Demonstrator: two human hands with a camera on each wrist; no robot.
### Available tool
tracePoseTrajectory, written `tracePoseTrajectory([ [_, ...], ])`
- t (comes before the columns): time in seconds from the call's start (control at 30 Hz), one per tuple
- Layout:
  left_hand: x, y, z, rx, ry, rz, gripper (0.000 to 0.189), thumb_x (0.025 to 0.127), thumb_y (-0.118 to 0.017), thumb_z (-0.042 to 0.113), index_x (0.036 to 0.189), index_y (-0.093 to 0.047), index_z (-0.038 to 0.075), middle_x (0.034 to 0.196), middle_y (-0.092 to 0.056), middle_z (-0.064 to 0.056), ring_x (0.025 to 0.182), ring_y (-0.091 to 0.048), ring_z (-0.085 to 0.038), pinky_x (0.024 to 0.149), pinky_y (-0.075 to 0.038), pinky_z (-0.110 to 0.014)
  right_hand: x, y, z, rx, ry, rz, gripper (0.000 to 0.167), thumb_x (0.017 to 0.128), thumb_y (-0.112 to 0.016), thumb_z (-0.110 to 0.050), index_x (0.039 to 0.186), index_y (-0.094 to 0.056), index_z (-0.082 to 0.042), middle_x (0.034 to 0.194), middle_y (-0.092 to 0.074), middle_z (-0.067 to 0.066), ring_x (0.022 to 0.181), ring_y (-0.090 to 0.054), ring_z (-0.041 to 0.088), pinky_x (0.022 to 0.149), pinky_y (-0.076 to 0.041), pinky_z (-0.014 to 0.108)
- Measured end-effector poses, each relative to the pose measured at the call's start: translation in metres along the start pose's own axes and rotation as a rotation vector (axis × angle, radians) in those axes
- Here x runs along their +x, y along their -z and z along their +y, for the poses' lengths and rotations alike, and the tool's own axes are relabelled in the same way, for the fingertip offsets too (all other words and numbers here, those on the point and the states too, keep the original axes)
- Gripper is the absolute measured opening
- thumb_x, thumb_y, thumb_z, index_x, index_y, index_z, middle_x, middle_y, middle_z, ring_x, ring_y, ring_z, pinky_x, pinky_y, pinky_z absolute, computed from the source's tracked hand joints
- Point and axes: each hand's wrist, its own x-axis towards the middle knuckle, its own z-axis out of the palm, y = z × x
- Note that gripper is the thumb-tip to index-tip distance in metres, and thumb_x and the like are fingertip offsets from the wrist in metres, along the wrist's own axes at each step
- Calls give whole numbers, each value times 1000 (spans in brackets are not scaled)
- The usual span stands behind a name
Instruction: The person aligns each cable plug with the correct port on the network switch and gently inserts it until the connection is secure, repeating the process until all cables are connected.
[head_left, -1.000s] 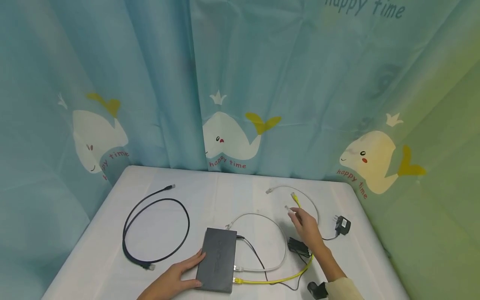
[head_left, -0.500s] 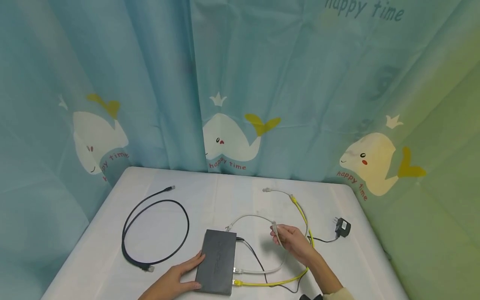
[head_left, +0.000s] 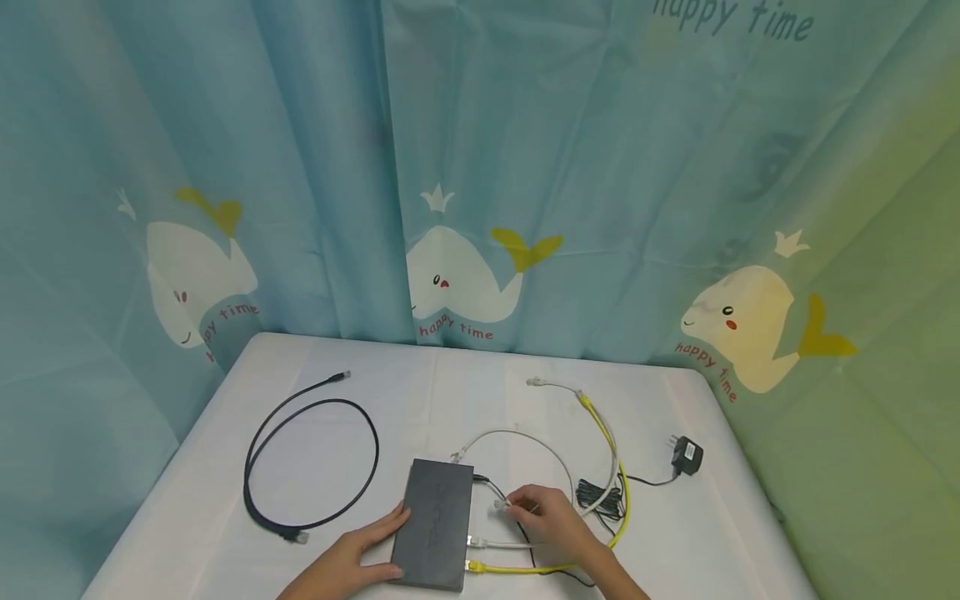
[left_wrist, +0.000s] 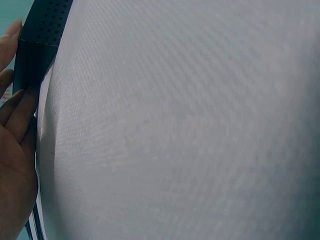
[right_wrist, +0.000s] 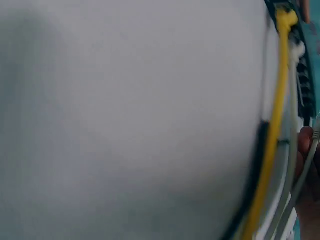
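A dark grey network switch (head_left: pixel 432 525) lies flat near the table's front. My left hand (head_left: pixel 343 560) holds it by its left edge; the left wrist view shows fingers against its perforated side (left_wrist: pixel 47 25). Just right of the switch, my right hand (head_left: pixel 553 523) pinches a pale network cable by its clear plug (head_left: pixel 500 504), which points toward the row of ports. In the right wrist view these ports (right_wrist: pixel 304 90) show at the edge, by the fingertips. A yellow network cable (head_left: pixel 517 569) and a white one (head_left: pixel 491 543) are plugged into the switch's right side.
A coiled black network cable (head_left: pixel 377 454) lies on the left of the white table (head_left: pixel 442 392). At right are a black power adapter (head_left: pixel 687 456) and its bundled cord (head_left: pixel 597 498). Loose cable ends (head_left: pixel 536 382) lie toward the back. A whale-print curtain (head_left: pixel 337 167) hangs behind.
My right hand has brought the pale cable's plug from the back right down and left, close to the switch's ports. The left hand has stayed on the switch.
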Motion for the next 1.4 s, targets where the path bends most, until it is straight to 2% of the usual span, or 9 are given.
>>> tracePoseTrajectory([
  [0.17,0,-1,2,6,-21,12,68,89,-63,38,145,-38,7,148,-28,-19,131,-31,-30,101,-34,-30,-2,-17,0,-132,54,17,13,88,-67,-23,95,-70,-13,88,-64,-13,73,-55,-1,64,-49,22],
  [0.27,0,-1,3,4,-32,17,68,90,-63,36,144,-38,6,147,-29,-20,131,-31,-29,101,-34,-29,-2,-22,0,-171,102,20,11,89,-66,-21,97,-70,-13,89,-62,-13,80,-56,-1,70,-50,23],
  [0.4,0,-1,3,8,-22,20,68,89,-64,37,144,-38,6,148,-28,-20,131,-31,-31,101,-34,-31,0,-27,-3,-184,122,-1,13,89,-65,-14,101,-70,-11,91,-60,-11,83,-56,0,74,-50,23],
  [0.57,0,-1,4,18,-19,21,68,89,-64,37,144,-38,7,147,-29,-20,131,-31,-31,101,-34,-30,1,-31,-7,-171,135,-2,15,86,-68,-8,100,-71,-9,91,-60,-10,81,-54,-1,71,-49,21],
  [0.73,0,-2,5,14,-34,21,67,90,-64,35,145,-38,7,147,-29,-21,131,-31,-30,100,-34,-28,4,-36,-9,-170,138,14,15,84,-69,-7,99,-72,-9,91,-60,-10,80,-55,-2,70,-49,19],
  [0.9,0,-1,4,10,-21,15,68,90,-63,36,145,-37,7,148,-28,-19,131,-30,-32,101,-34,-29,4,-39,-10,-179,114,17,15,84,-70,-7,98,-73,-10,90,-58,-13,78,-54,-3,67,-49,18],
  [1.17,0,-2,4,11,6,16,68,89,-64,37,145,-37,8,148,-28,-18,130,-31,-38,101,-35,-35,2,-40,-9,-170,137,23,16,83,-71,-6,99,-74,-9,91,-58,-14,79,-54,-3,67,-49,17],
  [1.4,0,-3,2,21,23,27,69,88,-65,39,145,-39,10,148,-30,-17,130,-32,-39,100,-37,-41,3,-40,-9,-170,122,38,14,84,-70,-9,97,-74,-11,90,-59,-14,78,-54,-3,66,-49,17],
])
